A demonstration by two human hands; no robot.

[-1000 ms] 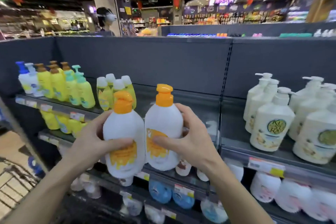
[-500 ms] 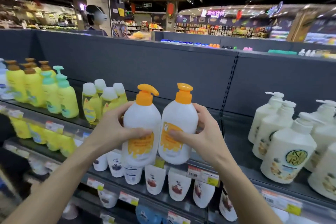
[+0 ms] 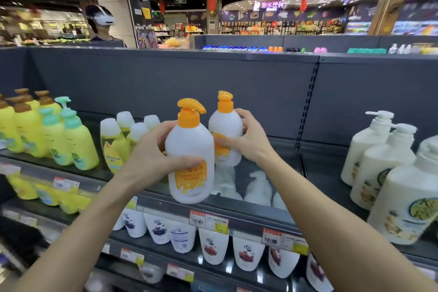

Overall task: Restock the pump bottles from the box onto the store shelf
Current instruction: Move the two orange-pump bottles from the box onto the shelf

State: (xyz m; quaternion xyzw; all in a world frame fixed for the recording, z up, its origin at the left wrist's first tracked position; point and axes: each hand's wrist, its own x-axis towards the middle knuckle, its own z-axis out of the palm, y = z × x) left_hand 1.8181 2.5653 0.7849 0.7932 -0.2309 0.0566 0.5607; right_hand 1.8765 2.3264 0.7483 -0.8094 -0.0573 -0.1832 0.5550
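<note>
I hold two white pump bottles with orange pumps over the top store shelf (image 3: 265, 206). My left hand (image 3: 151, 156) grips the nearer pump bottle (image 3: 189, 149), which hangs above the shelf's front edge. My right hand (image 3: 246, 140) grips the farther pump bottle (image 3: 225, 125), which is further in over the shelf; whether its base touches the shelf I cannot tell. Both bottles are upright. The box is not in view.
Yellow bottles (image 3: 47, 135) and white-capped bottles (image 3: 118, 140) stand to the left on the same shelf. Large white pump bottles (image 3: 384, 168) stand to the right. White refill pouches (image 3: 213, 246) hang on the shelf below. A person (image 3: 102, 23) stands behind the shelf unit.
My right hand has pushed its bottle forward and deeper over the shelf. My left hand has kept its bottle near the front edge. The view has shifted, so the shelf appears closer.
</note>
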